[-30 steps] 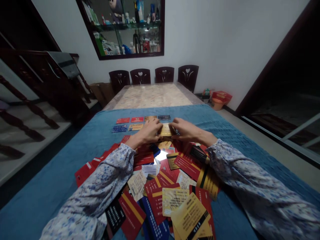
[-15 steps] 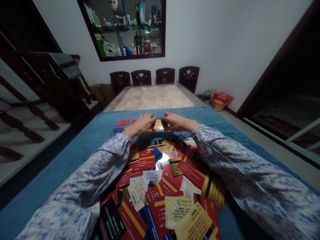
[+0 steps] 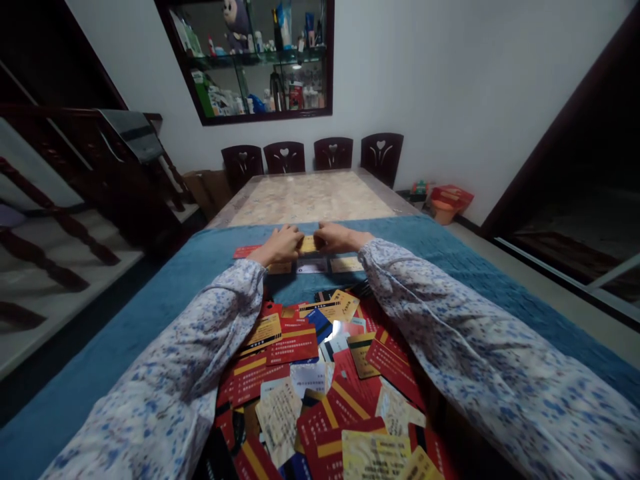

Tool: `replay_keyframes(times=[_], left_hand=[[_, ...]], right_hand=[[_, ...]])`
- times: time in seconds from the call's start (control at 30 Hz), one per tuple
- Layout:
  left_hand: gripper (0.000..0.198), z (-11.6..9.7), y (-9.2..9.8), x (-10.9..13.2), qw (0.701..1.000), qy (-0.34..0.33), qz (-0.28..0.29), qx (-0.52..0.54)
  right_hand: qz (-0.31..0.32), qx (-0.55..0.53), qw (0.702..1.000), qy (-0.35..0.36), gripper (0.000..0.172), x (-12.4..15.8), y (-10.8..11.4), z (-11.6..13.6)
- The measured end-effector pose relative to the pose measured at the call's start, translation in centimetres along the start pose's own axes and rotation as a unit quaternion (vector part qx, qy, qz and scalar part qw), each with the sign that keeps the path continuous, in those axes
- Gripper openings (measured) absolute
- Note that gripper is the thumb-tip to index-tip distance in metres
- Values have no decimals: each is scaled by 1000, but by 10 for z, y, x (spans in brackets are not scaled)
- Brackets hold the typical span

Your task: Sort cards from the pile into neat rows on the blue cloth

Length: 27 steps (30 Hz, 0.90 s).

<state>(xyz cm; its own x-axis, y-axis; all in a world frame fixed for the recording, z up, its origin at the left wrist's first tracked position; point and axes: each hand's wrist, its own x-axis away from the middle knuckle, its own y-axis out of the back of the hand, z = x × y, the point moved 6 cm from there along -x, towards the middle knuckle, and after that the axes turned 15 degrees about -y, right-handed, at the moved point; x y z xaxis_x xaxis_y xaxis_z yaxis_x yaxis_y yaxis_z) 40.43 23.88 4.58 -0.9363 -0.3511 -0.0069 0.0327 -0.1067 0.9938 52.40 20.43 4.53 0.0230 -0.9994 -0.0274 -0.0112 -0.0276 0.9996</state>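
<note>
While a plush blue cloth (image 3: 150, 313) covers the near part of the marble-patterned tabletop (image 3: 315, 193), I see a heap of cards (image 3: 295, 343), thin, flat and rectangular, in red, gold and blue. The gold card (image 3: 309, 245) is at twelve o'clock from that heap, with a silvery card (image 3: 311, 266) at its six. I have the left hand (image 3: 280, 245) at the gold card's nine o'clock and the right hand (image 3: 341, 237) at its three, both knuckles-up, fingers curled, pinching its ends; crinkled floral sleeves (image 3: 165, 360) angle inward behind them.
</note>
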Motion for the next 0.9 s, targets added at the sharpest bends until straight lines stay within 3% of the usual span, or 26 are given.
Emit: replay_keyframes(times=[0.5,0.9], left_hand=[[31,33,-32,-22,997,29,68,12],[21,46,-48,-29,998,10,59,34]], right_hand=[[29,4,999,-38,39,-25,-25,-4],[56,20,998,-36,36,-33,-37,-4]])
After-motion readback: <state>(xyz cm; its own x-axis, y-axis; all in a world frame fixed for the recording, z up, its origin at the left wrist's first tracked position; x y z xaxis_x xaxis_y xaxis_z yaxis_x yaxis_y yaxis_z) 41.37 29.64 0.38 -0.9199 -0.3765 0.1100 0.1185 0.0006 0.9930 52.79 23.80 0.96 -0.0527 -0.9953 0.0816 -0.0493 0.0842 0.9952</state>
